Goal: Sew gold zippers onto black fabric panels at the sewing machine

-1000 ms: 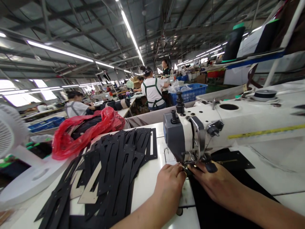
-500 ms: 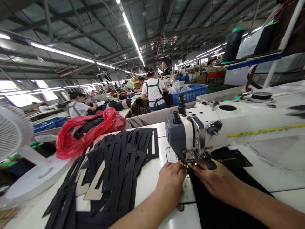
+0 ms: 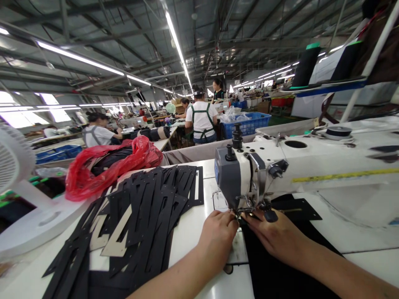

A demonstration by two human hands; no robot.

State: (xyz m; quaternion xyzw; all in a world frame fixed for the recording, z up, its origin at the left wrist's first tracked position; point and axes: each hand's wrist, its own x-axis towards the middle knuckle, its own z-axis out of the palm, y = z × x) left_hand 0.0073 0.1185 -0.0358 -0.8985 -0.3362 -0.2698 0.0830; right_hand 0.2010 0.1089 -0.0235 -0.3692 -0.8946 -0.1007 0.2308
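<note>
Just left of the presser foot, my left hand (image 3: 218,234) is closed in a pinch, with its fingertips by the needle area; whatever it grips is hidden by the fingers. My right hand (image 3: 277,236) lies with stretched fingers on a black sheet of material (image 3: 274,272), its fingertips reaching under the head of the sewing machine (image 3: 232,178). The sheet runs from the needle area down to the bottom edge of the view. Behind my right wrist lies a black strip with a slot (image 3: 307,209). The presser foot partly covers my right fingers.
A heap of black slotted strips (image 3: 158,216), some showing beige backs, covers the table's left side. Beyond it lies a red plastic bag (image 3: 81,176), with a white fan (image 3: 15,162) at far left. Thread cones (image 3: 307,66) stand upper right. Co-workers sit near a blue crate (image 3: 255,122).
The whole view has shifted slightly, so the strips, bag and fan sit a little further left. Both hands stay at the presser foot with nearly the same pose.
</note>
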